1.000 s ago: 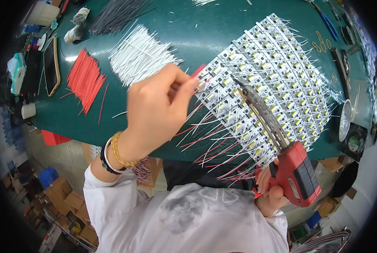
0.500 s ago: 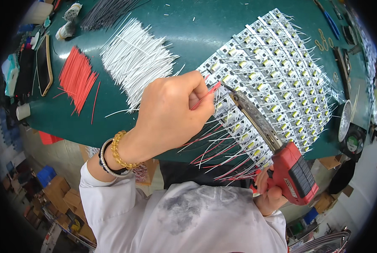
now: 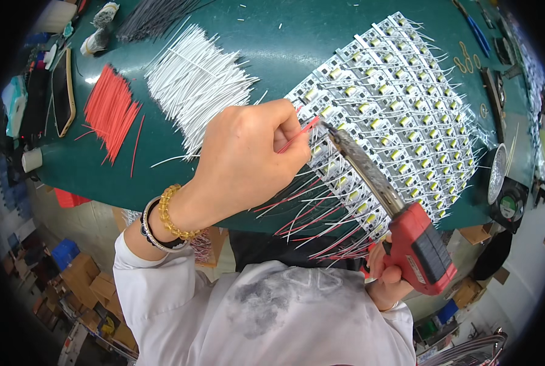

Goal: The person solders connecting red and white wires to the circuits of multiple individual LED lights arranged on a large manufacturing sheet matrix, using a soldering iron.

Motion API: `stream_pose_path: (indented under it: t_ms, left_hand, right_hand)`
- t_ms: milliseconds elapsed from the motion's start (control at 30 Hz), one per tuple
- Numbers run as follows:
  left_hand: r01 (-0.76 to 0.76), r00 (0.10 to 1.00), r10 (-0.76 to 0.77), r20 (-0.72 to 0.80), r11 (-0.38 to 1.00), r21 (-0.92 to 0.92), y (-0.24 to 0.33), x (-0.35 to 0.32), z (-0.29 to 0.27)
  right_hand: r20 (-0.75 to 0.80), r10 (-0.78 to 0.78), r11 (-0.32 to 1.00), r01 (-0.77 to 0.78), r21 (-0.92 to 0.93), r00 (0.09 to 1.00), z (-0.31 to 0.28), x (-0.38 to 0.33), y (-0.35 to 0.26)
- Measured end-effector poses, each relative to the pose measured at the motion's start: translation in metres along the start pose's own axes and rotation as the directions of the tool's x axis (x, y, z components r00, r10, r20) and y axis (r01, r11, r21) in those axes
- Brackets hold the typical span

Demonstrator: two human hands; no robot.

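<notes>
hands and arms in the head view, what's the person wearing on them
Both hands are bare, without gloves. The left hand has two wristbands above it: a string of round amber-yellow beads and a dark band with a pale edge. Creased white fabric sleeves cover both forearms. The right hand shows no jewellery.

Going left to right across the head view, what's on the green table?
Phone → red wires → white wires → left hand pinching a red wire → soldering gun in right hand → round fan.
</notes>
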State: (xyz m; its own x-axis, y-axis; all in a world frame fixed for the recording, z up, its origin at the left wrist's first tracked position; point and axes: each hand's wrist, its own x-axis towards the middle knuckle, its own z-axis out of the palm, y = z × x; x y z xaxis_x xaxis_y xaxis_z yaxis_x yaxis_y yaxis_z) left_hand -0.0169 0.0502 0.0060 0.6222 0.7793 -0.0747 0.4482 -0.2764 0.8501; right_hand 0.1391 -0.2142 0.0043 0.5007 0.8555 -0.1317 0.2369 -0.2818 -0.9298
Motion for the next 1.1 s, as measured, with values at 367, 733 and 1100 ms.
stream_pose_path:
  t_ms: [367,733,1100]
  left_hand:
    - [0.044,0.999,-0.043,0.026,0.999,-0.022,0.001,0.000,-0.001]
    - [0.114,0.993,-0.113,0.038,0.993,-0.036,0.006,-0.005,-0.006]
    - [-0.150,0.950,0.171,-0.261,0.984,0.099,0.014,-0.024,0.035]
  right_hand:
    - [-0.170,-0.078,0.978,0.109,0.181,0.982,0.022,0.005,-0.012]
    - [-0.122,-0.077,0.929,0.115,0.351,0.990,0.014,0.000,-0.010]
    - [-0.037,-0.099,0.925,0.106,0.364,0.994,0.002,-0.006,-0.003]
